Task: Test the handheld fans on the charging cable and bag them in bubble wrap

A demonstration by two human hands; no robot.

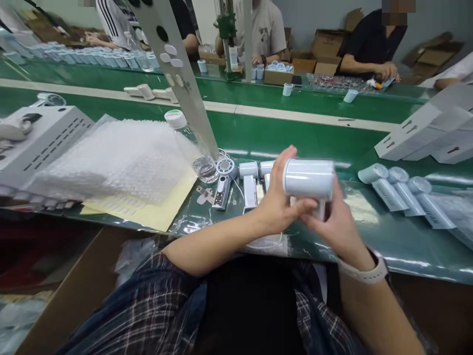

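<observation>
Both hands hold one white handheld fan [309,178] above the worktop [369,231]: left hand [278,202] wraps the body from 9 o'clock, right hand [334,224] pinches the handle from 5 o'clock. Judged step: inspection or fitting of the unit; the next move calls for a steady grip. Finished fans [401,195] lie at 3 o'clock, a water bottle [192,148] at 10 o'clock. The handle and right fingertips are hidden.

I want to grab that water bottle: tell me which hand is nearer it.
Left. The left hand holds the white device just right of the water bottle; the right hand is farther right, beyond the device.
</observation>
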